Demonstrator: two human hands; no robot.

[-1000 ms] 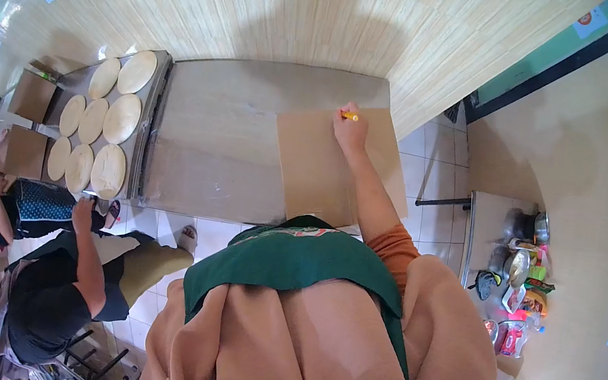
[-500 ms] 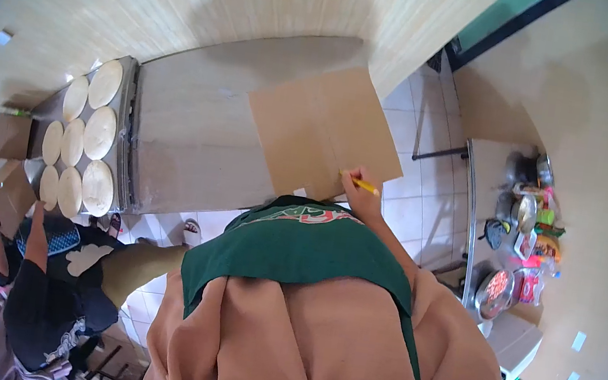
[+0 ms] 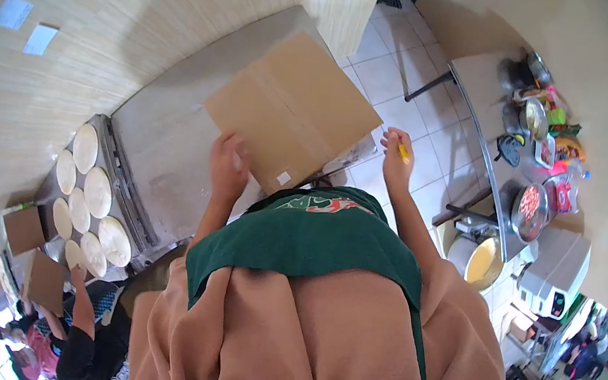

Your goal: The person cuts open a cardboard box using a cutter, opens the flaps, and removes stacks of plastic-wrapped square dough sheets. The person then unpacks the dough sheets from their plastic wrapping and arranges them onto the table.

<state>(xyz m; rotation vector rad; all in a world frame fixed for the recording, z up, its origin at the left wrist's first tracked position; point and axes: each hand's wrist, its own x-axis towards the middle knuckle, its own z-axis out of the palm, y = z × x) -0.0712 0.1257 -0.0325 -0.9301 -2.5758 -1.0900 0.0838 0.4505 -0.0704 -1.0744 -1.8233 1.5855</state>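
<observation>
Where the cardboard lies: flat on a long grey table (image 3: 162, 137), a broad brown rectangular cardboard sheet (image 3: 293, 102) sits slantwise before the wearer, its near edge close to the body, probably so that both hands can reach it. One corner seems to jut past the table's end.
Left hand: the bare left hand (image 3: 229, 163) is at the sheet's left edge, fingers loosely bent, perhaps steadying it; motion blur means I cannot tell whether they grip the cardboard or only rest there.
Right hand: the bare right hand (image 3: 398, 149) is raised just beside the sheet's right corner, fingers closed around a slim yellow marker (image 3: 404, 154), which seems held clear of the cardboard.
White patch: a small white rectangle (image 3: 284, 178) shows near the sheet's near edge, too small to read.
Dough rounds: pale, flat dough discs (image 3: 97, 192) sit on a grey surface to the left, apparently spread in one layer to limit overlap.
Co-worker: at lower left, another person's hand (image 3: 77, 274) is beside a brown cardboard piece (image 3: 48, 283); its grip is unclear.
Hidden parts: a dark green cloth apron (image 3: 295, 248) folds across its printed logo, and the marker's tip is indistinct.
</observation>
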